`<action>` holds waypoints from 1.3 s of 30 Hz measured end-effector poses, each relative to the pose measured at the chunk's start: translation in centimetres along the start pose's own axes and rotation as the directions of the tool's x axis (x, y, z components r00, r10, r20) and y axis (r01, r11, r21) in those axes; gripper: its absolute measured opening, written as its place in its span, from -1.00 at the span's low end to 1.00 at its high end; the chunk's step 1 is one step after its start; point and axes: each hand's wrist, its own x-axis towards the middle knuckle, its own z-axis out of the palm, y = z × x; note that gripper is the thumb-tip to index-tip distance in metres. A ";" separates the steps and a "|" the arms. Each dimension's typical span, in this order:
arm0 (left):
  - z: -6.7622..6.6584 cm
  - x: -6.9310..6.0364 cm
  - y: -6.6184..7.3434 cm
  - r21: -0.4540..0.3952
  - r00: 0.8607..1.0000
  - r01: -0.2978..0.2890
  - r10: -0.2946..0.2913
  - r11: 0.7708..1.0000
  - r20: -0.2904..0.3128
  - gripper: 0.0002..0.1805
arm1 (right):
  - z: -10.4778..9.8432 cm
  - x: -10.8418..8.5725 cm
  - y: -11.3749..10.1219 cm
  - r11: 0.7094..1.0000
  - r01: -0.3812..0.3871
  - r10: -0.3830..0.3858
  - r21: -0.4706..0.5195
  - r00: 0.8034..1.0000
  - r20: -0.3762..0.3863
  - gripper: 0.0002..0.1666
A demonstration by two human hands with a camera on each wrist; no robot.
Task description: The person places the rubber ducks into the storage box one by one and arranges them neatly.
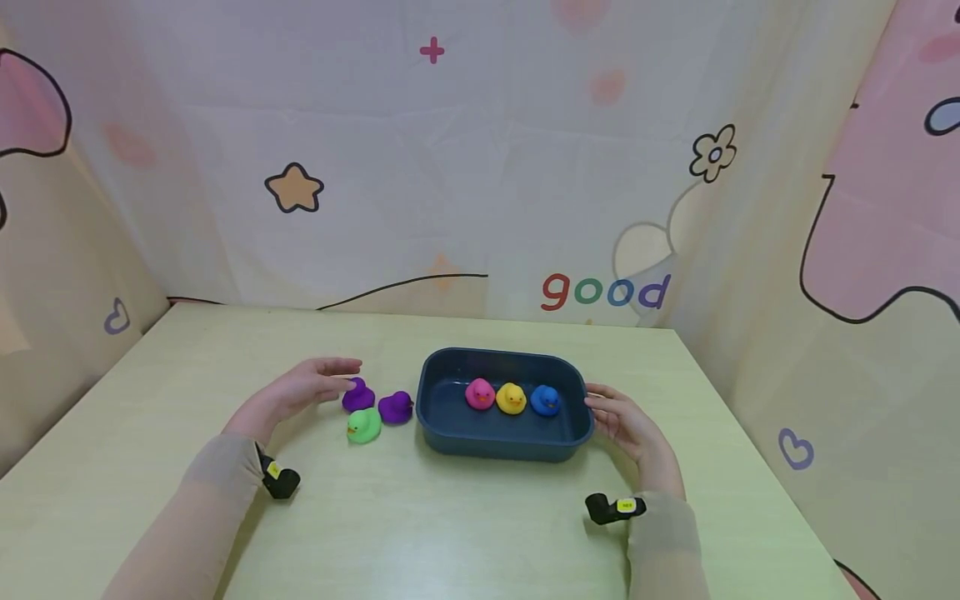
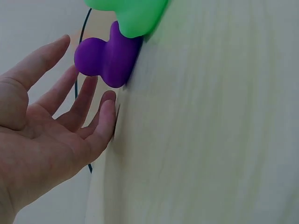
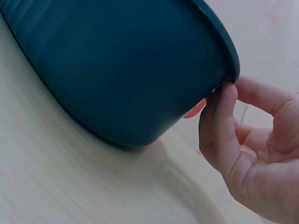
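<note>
My left hand point(image 1: 303, 390) reaches over the table beside the nearer-to-it purple rubber duck point(image 1: 358, 396), fingers spread and loosely bent. In the left wrist view, a gap shows between thumb and fingers, next to a purple duck point(image 2: 114, 58); contact cannot be told. A second purple duck point(image 1: 396, 408) and a green duck point(image 1: 364, 426) lie close by. My right hand point(image 1: 630, 429) touches the right end of a dark blue bin point(image 1: 498, 446) with its fingertips, just under the rim in the right wrist view. Inside the bin sit pink point(image 1: 480, 394), yellow point(image 1: 512, 399) and blue point(image 1: 545, 401) ducks.
The light wooden table point(image 1: 465, 525) runs back to a printed cloth backdrop point(image 1: 465, 167), with cloth on both sides too. A small black wrist device point(image 1: 279, 477) is strapped on the left sleeve, and another black device point(image 1: 615, 507) on the right.
</note>
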 end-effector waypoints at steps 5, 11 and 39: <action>0.2 0.0 -0.1 0.093 1.000 0.003 -0.004 0.996 0.011 -0.32 | 0.1 0.0 0.1 1.000 0.008 -0.008 -0.008 1.000 0.000 -0.72; 0.3 0.2 -0.2 0.148 0.999 0.005 -0.012 0.989 0.047 -0.34 | 0.1 0.0 0.1 1.000 0.006 -0.006 -0.001 1.000 -0.003 -0.72; 0.1 0.4 0.9 0.179 0.997 0.042 -0.030 0.983 -0.072 -0.35 | 0.3 -0.2 -0.2 1.000 0.004 -0.004 -0.011 1.000 -0.005 -0.63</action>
